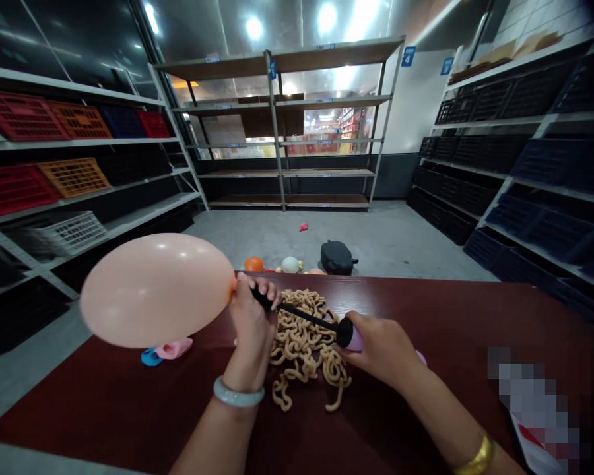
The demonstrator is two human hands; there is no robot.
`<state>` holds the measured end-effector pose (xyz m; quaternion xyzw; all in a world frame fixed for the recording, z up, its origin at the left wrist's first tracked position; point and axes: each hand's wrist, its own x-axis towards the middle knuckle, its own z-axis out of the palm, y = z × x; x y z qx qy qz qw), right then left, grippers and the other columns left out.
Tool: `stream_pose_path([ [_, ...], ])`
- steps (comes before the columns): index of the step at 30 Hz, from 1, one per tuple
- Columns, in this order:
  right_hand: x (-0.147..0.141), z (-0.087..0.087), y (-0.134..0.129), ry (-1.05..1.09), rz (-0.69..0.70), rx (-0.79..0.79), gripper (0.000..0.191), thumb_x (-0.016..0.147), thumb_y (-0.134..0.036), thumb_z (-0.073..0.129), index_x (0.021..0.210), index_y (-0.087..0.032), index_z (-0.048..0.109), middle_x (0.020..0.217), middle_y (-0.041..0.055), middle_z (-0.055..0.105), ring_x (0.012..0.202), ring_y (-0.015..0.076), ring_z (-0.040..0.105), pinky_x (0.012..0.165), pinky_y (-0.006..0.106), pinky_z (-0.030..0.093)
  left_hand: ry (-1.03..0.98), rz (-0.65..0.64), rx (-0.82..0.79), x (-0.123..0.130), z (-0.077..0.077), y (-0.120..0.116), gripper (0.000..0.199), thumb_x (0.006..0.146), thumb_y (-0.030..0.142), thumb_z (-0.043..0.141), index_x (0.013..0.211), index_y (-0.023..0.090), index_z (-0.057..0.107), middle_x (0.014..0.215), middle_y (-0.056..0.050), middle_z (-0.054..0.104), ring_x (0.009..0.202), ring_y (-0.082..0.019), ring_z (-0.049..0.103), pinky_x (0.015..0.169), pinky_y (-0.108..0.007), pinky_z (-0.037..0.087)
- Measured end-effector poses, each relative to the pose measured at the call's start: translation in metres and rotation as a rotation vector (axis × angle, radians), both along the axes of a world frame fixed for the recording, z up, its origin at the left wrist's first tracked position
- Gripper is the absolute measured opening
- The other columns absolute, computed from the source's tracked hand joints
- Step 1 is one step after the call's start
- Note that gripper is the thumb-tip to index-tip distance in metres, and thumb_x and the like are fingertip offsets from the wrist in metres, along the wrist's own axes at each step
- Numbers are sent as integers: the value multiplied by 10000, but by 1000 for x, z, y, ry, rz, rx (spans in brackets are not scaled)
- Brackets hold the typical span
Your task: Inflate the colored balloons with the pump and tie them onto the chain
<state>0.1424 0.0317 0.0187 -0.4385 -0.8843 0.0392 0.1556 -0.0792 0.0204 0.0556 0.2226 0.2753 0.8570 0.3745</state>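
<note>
A large inflated peach balloon [158, 290] stretches out to the left, its neck pinched in my left hand [255, 307]. That hand also grips the black nozzle end of a hand pump [309, 318]. The pump's thin black rod is drawn out between my hands. My right hand [383, 346] is wrapped round the pump's purple part, near its black cap. Beneath the rod, a heap of tan curly strands [304, 336] lies on the dark red table [450, 316]. Uninflated pink [175, 348] and blue [151, 357] balloons rest under the large balloon.
Past the table's far edge are an orange balloon [253, 264], a pale balloon [290, 264] and a black bag [337, 257] on the floor. Shelves with crates [79, 178] stand left and right. A partly pixelated item [539, 415] lies at the table's right.
</note>
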Motion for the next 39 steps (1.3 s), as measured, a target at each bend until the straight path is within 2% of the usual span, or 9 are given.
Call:
stream_pose_path([
  [7,-8,-2,-6,3,-18,6,350,761,-501,620,977,-239,534,847,25,704,737,222,668,561,283,301,27,-154,-34,60,-26,1,323,887,398,534,675,184,418,546,34,424,461,-90,445,433,-192,345],
  [10,-9,-1,-8,13,-35,23,356,748,-469,646,989,-241,519,833,17,701,730,220,668,552,281,288,28,-235,-49,81,-30,-5,318,898,391,518,677,178,434,562,27,442,487,-89,458,475,-202,381],
  [14,-11,1,-9,36,-36,33,318,757,-461,644,950,-241,518,832,15,697,718,211,666,546,277,281,12,-241,-53,94,-32,-9,311,885,399,535,687,178,446,569,26,455,490,-91,460,493,-213,396],
  [19,-14,1,-10,73,-15,9,316,787,-462,613,1007,-250,531,856,9,702,739,202,670,555,275,304,12,-229,-51,78,-28,-4,323,868,406,560,679,180,428,559,31,441,477,-87,452,457,-194,369],
  [23,-11,1,-8,52,-2,-19,346,766,-493,626,1003,-255,543,884,6,707,768,211,669,568,272,314,-2,-126,-27,34,-16,1,327,848,421,580,687,189,416,549,44,413,444,-85,435,405,-183,320],
  [26,-6,2,-6,24,4,-23,331,759,-516,624,945,-254,544,861,3,707,751,216,664,564,271,300,8,-46,11,0,-4,3,293,839,363,594,690,192,408,544,55,393,423,-74,400,382,-176,292],
  [29,-2,3,-4,10,4,-7,327,754,-531,622,894,-248,538,837,3,702,728,215,660,554,275,285,23,-29,39,-16,3,2,281,838,359,591,708,195,405,552,59,386,426,-70,396,382,-175,291],
  [33,3,3,-2,-11,-7,41,339,760,-534,611,913,-239,544,811,14,697,697,216,654,546,281,282,-12,-49,32,-6,-2,4,311,843,396,584,699,196,395,556,54,381,431,-74,397,382,-175,294],
  [39,1,2,-3,-22,-25,40,335,766,-521,612,906,-230,524,810,22,691,708,220,658,546,285,282,-19,-165,-15,41,-21,6,308,876,403,537,693,193,405,567,37,409,467,-93,438,414,-187,331],
])
